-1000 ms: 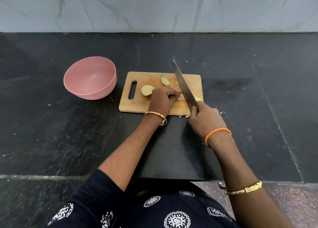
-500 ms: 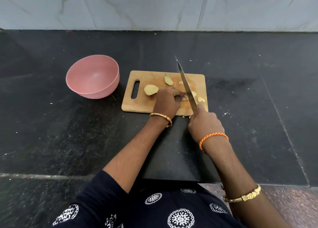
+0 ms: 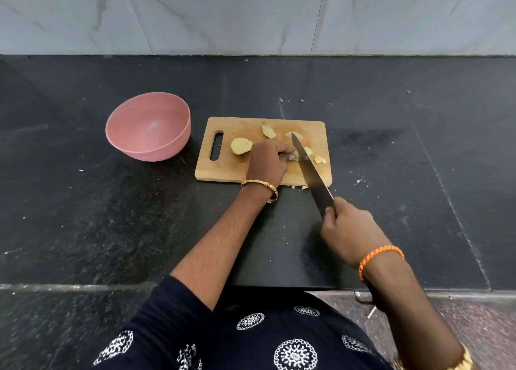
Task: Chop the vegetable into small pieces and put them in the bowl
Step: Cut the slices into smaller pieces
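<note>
A wooden cutting board [image 3: 223, 171] lies on the black counter with pale yellow vegetable pieces on it: a large slice [image 3: 240, 145], a smaller one [image 3: 268, 131] and bits [image 3: 319, 159] at the right. My left hand [image 3: 268, 163] curls its fingers over a piece, mostly hidden, beside the blade. My right hand [image 3: 346, 227] grips the handle of a large knife [image 3: 310, 168], whose blade slants across the board's right part, tip near the far pieces. An empty pink bowl [image 3: 149, 125] stands left of the board.
A grey marble wall [image 3: 251, 15] backs the counter. Small scraps [image 3: 303, 187] lie just off the board's front edge, and crumbs dot the counter [image 3: 360, 180] to the right. The counter's front edge runs just before my body.
My right hand has drawn back toward me, sliding the knife along the cut. The left hand stays on its piece.
</note>
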Demonstrator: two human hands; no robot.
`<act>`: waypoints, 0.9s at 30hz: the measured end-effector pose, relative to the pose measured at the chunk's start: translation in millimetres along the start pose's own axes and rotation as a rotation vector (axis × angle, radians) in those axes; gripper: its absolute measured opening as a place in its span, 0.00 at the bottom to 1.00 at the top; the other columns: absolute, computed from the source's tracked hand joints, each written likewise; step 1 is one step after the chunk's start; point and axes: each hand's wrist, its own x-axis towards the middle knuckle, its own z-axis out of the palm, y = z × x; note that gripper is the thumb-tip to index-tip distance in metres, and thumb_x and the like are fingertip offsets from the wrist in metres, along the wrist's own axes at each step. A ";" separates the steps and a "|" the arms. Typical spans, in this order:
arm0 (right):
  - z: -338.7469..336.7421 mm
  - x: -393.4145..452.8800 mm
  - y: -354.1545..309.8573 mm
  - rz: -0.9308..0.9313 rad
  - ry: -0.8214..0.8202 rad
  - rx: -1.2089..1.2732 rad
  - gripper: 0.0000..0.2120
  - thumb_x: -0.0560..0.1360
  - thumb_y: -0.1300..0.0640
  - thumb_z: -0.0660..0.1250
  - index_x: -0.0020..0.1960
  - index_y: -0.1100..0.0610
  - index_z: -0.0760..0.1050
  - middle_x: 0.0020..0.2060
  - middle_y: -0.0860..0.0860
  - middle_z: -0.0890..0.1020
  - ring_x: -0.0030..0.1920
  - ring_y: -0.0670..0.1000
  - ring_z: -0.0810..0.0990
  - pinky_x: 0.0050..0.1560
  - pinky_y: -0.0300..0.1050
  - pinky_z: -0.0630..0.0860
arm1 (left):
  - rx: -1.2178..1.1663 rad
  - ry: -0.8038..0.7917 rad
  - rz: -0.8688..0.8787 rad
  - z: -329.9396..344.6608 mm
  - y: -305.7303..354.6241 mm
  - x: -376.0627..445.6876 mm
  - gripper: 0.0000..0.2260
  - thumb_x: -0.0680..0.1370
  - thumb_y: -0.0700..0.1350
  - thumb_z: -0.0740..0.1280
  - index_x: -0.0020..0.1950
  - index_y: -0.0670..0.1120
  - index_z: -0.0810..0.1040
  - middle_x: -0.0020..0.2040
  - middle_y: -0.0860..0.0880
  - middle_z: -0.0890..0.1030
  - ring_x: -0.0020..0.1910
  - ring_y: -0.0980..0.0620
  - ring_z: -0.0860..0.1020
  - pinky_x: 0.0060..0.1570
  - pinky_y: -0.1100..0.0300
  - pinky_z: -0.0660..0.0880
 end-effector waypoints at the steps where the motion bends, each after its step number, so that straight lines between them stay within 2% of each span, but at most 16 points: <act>1: 0.0 -4.7 1.2 -0.008 0.026 0.024 0.10 0.80 0.54 0.52 0.44 0.57 0.66 0.38 0.58 0.75 0.40 0.61 0.75 0.42 0.48 0.72 | -0.003 -0.004 -0.012 -0.4 -0.2 0.4 0.07 0.73 0.36 0.70 0.50 0.39 0.83 0.47 0.44 0.84 0.48 0.51 0.81 0.53 0.66 0.73; 6: 4.0 8.2 -16.1 -0.069 0.158 0.100 0.10 0.80 0.53 0.53 0.45 0.57 0.66 0.40 0.60 0.76 0.41 0.63 0.76 0.44 0.51 0.74 | 0.041 -0.013 -0.039 -2.8 2.1 1.7 0.09 0.70 0.39 0.73 0.49 0.39 0.83 0.47 0.44 0.84 0.45 0.52 0.80 0.49 0.67 0.72; 10: 9.3 33.5 -29.5 -0.065 0.184 0.062 0.12 0.80 0.53 0.52 0.52 0.59 0.70 0.41 0.59 0.73 0.43 0.62 0.74 0.46 0.50 0.74 | 0.057 -0.023 -0.030 -4.8 2.7 2.7 0.08 0.70 0.39 0.73 0.48 0.40 0.83 0.46 0.45 0.85 0.45 0.53 0.81 0.46 0.70 0.70; 15: 12.2 42.0 -32.1 -0.075 0.193 0.038 0.12 0.80 0.53 0.52 0.53 0.59 0.69 0.41 0.59 0.74 0.43 0.62 0.76 0.44 0.50 0.74 | 0.069 -0.029 -0.008 -6.1 0.7 2.0 0.08 0.71 0.38 0.72 0.50 0.40 0.83 0.47 0.45 0.85 0.46 0.53 0.81 0.47 0.70 0.70; 18: 12.7 42.3 -34.8 -0.074 0.190 -0.010 0.11 0.81 0.54 0.52 0.55 0.59 0.68 0.40 0.57 0.70 0.42 0.60 0.72 0.42 0.48 0.70 | 0.082 -0.052 0.004 -6.6 0.3 3.2 0.08 0.72 0.38 0.71 0.51 0.40 0.83 0.48 0.45 0.84 0.48 0.52 0.81 0.49 0.69 0.71; 21: 14.6 42.5 -40.7 -0.057 0.158 -0.054 0.11 0.80 0.56 0.53 0.59 0.59 0.66 0.44 0.59 0.73 0.48 0.63 0.76 0.43 0.49 0.70 | 0.088 -0.053 0.009 -6.6 1.0 3.6 0.08 0.72 0.37 0.71 0.51 0.39 0.83 0.48 0.44 0.84 0.48 0.50 0.81 0.51 0.66 0.74; 24: 15.7 41.5 -46.5 -0.031 0.120 -0.046 0.11 0.79 0.57 0.54 0.60 0.59 0.65 0.50 0.61 0.76 0.52 0.64 0.76 0.44 0.50 0.70 | 0.083 -0.026 0.009 -5.1 1.4 1.0 0.08 0.72 0.36 0.70 0.51 0.39 0.83 0.47 0.44 0.84 0.47 0.50 0.81 0.49 0.66 0.73; 27: 15.9 34.8 -45.3 0.001 0.060 -0.050 0.10 0.80 0.58 0.54 0.59 0.60 0.65 0.52 0.61 0.76 0.52 0.63 0.76 0.44 0.48 0.68 | 0.082 0.012 0.030 -3.5 3.3 -2.6 0.08 0.72 0.35 0.69 0.49 0.40 0.83 0.45 0.44 0.85 0.45 0.51 0.81 0.45 0.67 0.73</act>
